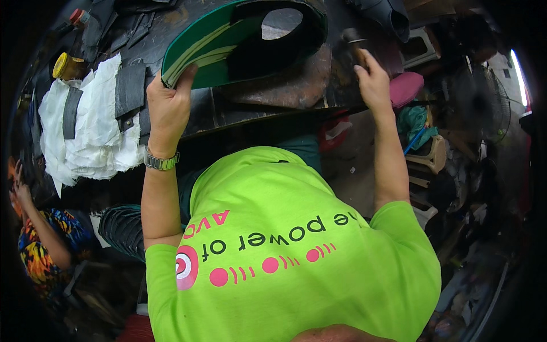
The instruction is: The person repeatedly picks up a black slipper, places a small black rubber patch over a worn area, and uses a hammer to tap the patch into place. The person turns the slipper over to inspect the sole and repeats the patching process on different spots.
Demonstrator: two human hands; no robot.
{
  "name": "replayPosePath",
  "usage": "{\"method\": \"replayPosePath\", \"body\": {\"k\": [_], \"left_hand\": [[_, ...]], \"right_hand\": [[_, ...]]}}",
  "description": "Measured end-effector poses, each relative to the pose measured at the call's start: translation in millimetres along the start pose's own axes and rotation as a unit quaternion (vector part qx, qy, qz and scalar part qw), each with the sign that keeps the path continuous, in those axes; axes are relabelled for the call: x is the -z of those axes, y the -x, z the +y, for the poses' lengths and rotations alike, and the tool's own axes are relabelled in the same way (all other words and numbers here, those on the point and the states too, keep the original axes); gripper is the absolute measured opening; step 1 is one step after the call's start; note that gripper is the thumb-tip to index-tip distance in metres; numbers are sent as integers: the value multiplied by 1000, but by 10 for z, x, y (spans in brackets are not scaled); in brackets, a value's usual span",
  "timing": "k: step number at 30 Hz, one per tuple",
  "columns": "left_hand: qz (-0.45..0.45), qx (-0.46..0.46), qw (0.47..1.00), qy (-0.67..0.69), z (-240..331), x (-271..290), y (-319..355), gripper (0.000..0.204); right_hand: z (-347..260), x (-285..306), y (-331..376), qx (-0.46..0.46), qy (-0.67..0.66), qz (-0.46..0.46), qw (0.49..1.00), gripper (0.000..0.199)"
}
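My left hand [169,108], with a metal watch on its wrist, pinches the near left edge of a curved green panel [213,71]. Pale streaks run along the panel's green part, and the rest of its face is black. A whitish patch [282,24] shows within the black area; I cannot tell if it is an opening. My right hand [373,80] is closed around a hammer [353,37], raised to the right of the panel with its dark head pointing away from me. Below the panel lies a worn brown slab [285,91] at the bench's near edge.
White cloth sheets [94,125] with dark grey pieces [131,88] lie on the left of the dark bench [211,117], near a yellow-lidded jar [67,66]. A pink item [406,88], a plastic stool [430,154] and a fan [490,105] are rightward. Another person's arm [43,225] shows far left.
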State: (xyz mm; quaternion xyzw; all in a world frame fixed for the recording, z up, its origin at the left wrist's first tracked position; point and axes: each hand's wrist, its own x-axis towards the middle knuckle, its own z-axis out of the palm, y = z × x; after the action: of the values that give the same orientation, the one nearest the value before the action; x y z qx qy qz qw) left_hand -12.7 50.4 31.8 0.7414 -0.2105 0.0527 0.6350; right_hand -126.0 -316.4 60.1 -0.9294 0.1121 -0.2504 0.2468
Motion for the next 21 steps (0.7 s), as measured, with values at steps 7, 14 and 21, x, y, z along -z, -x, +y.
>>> {"method": "replayPosePath", "body": {"k": [7,14,21], "left_hand": [[-10,13,999,-38,109,-15,10,19],[10,-36,998,-53,118,-63,38,24],[7,-11,999,-34,97,-42,28,20]], "right_hand": [[-707,75,315,163,-328,-13,930,39],[-1054,135,370,5,-187,-167,968,42],[-818,-80,439,-3,47,-272,961,48]]}}
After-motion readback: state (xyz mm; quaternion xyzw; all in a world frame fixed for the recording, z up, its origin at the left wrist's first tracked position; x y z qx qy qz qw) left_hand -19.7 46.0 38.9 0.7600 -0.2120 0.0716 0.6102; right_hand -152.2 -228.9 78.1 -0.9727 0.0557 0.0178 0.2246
